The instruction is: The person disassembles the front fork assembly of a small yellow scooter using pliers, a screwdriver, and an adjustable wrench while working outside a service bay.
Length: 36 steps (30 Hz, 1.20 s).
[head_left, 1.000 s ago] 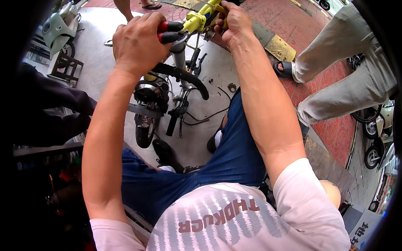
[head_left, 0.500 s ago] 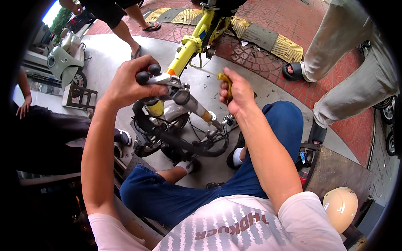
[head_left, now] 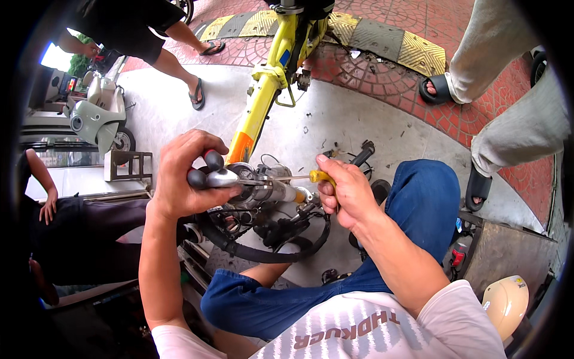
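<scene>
Ground: red patterned paving (head_left: 382, 122) spreads over the upper right and meets a pale grey floor (head_left: 359, 122); a yellow-and-black ramp strip (head_left: 376, 39) lies across the paving.
Onlookers: a person in grey trousers (head_left: 502, 54) stands at right, a person in dark shorts (head_left: 128, 30) at upper left, and a person in dark trousers (head_left: 113, 224) is at the left edge.
Scooter: one pale green scooter (head_left: 95, 122) stands at far left.
Yellow frame: the yellow frame (head_left: 263, 96) runs from top centre down to an orange end, just beyond the left hand.
Column and bar: the silver column (head_left: 272, 192) lies between the two hands, tilted; below it curves a black handlebar (head_left: 263, 254).
Helmet: a cream helmet (head_left: 506, 305) sits at lower right, near a brown board (head_left: 508, 254).
Left hand: the left hand (head_left: 185, 173) has its fingers curled round a two-handled tool (head_left: 213, 160) with red-and-black grips, beside the column's upper end.
Right hand: the right hand (head_left: 347, 191) is closed round a yellow-handled tool (head_left: 321, 176); its thin shaft points left to the column, though whether the tip touches cannot be told.
Scraps: small dark bits (head_left: 306, 129) dot the floor.
</scene>
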Each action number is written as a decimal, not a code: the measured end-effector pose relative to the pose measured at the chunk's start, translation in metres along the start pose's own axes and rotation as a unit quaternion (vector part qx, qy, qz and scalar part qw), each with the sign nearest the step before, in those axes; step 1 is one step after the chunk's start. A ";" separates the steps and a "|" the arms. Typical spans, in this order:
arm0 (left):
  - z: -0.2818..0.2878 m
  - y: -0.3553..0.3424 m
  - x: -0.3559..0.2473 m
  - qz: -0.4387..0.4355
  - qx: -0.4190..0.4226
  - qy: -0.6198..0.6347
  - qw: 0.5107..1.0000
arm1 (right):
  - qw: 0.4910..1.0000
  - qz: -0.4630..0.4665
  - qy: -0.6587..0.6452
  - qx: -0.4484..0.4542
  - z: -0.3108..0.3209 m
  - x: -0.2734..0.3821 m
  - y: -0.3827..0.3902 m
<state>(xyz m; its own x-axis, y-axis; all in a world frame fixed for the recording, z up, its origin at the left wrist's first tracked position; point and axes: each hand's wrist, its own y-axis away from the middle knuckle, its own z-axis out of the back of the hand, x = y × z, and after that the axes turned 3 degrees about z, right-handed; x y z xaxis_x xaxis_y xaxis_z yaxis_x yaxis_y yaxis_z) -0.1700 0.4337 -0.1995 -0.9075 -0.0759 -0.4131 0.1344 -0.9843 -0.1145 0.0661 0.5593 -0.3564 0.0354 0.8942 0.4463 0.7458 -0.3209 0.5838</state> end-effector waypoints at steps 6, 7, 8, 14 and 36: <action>0.002 0.000 -0.003 -0.010 0.010 -0.027 1.000 | 0.999 0.003 0.027 -0.019 0.002 -0.002 -0.004; 0.002 -0.001 -0.003 -0.011 0.010 -0.030 0.999 | 0.999 0.006 0.033 -0.018 0.003 -0.003 -0.004; 0.002 -0.001 -0.003 -0.012 0.010 -0.034 0.999 | 0.999 0.006 0.030 -0.014 0.004 -0.003 -0.005; 0.002 -0.002 -0.005 -0.015 0.012 -0.040 0.999 | 0.999 0.011 0.031 -0.010 0.000 -0.002 -0.001; 0.002 -0.002 -0.002 -0.016 0.002 -0.026 1.000 | 0.999 -0.021 0.007 0.034 0.005 0.015 0.010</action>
<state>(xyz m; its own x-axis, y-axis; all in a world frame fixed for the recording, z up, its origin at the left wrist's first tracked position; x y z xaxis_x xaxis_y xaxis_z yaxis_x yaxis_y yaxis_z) -0.1688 0.4356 -0.1966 -0.9305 -0.0522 -0.3626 0.1033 -0.9870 -0.1230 0.0774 0.5708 -0.3468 -0.0064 0.9021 0.4314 0.7903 -0.2598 0.5548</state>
